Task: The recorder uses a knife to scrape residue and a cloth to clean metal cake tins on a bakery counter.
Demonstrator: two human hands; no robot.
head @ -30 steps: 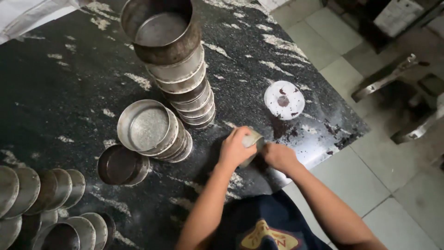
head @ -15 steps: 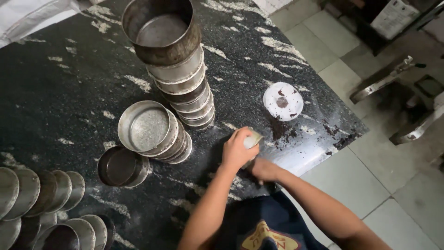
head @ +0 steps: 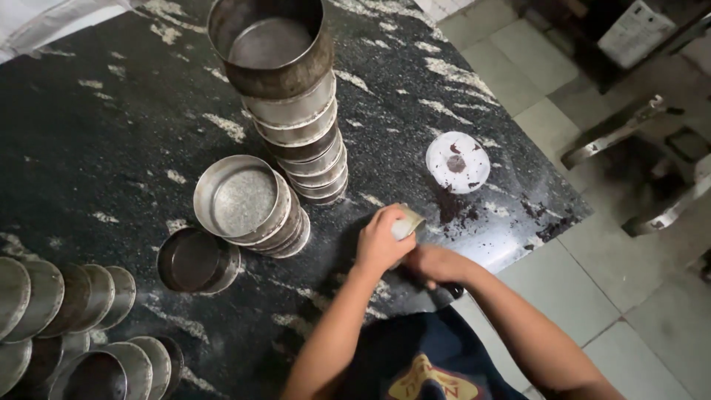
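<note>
Black stone flecked with white formed the countertop (head: 96, 141) that filled most of the head view, its near right corner meeting a pale tiled floor (head: 592, 296). On it rose a tall leaning stack of metal rings and tins (head: 292, 96), open mouths upward, with a shorter tilted stack (head: 248, 204) just beside it on the left and a single dark tin (head: 194, 259) lying near that one. More tins (head: 67, 318) stood overlapping in rows at the lower left edge. A round white lid (head: 457, 161) with a dark smear lay flat towards the counter's right corner, dark crumbs scattered close by. Near the front edge, the person's left hand (head: 381, 243) was curled tightly around a small metal tin (head: 406, 222), only its pale end showing past the fingers. The tin's long axis ran roughly up and to the right, towards the white lid, though most of its body was hidden. The right hand (head: 437, 264) lay just beside and below the left, touching it, fingers folded under; whether it gripped anything could not be told.
</note>
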